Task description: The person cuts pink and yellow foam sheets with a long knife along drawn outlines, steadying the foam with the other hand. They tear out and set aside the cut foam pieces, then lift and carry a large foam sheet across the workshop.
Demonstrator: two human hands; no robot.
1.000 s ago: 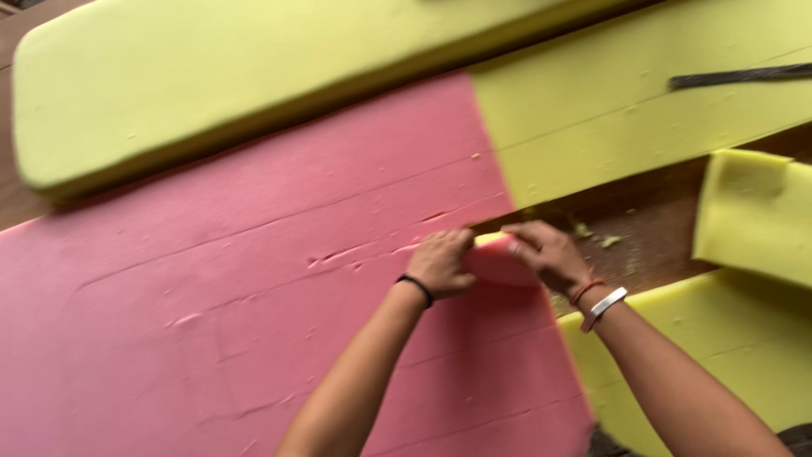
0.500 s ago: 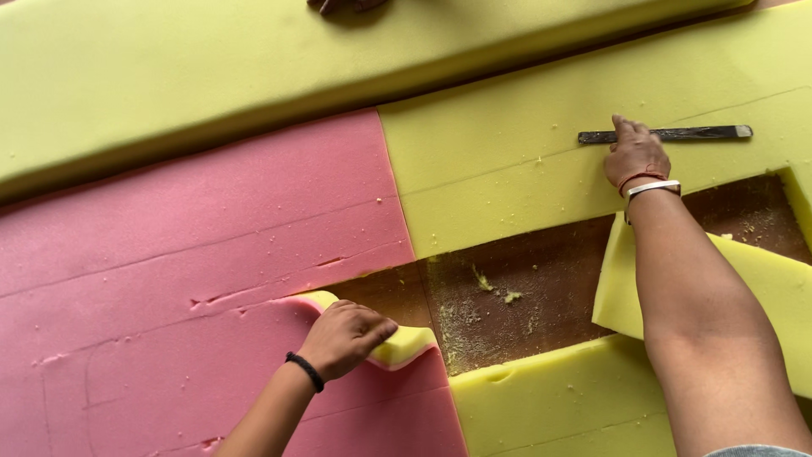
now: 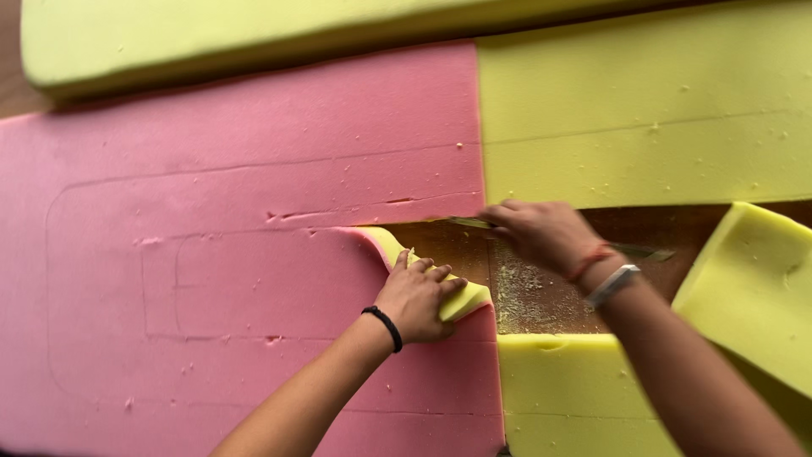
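Your left hand (image 3: 419,296) lies flat, fingers (image 3: 440,278) spread and pressing down on a curled-up flap of yellow foam (image 3: 461,298) that peels off the edge of the large pink foam sheet (image 3: 254,279). A black band sits on that wrist.

Your right hand (image 3: 541,233) is just beside it, across the gap, with the fingers closed narrowly around a thin dark metal blade (image 3: 463,222). The blade's tip points left, lying along the slit where the pink foam sheet ends; what looks like its other end shows past your wrist, though the blur makes that hard to confirm. A red thread and a silver bracelet ring that wrist.

Between the two hands the brown wooden bench (image 3: 541,296) shows through a cut-out opening, dusted with fine yellow crumbs. Above the opening lies a wide yellow foam slab (image 3: 643,127), butted edge to edge against the pink foam sheet. Below the opening sits another yellow foam block (image 3: 575,398), touching the pink sheet's lower right edge. A loose yellow foam piece (image 3: 753,288) rests tilted at the right, near your right forearm. A long thick yellow-green foam pad (image 3: 254,34) overlaps the top of the pink sheet.
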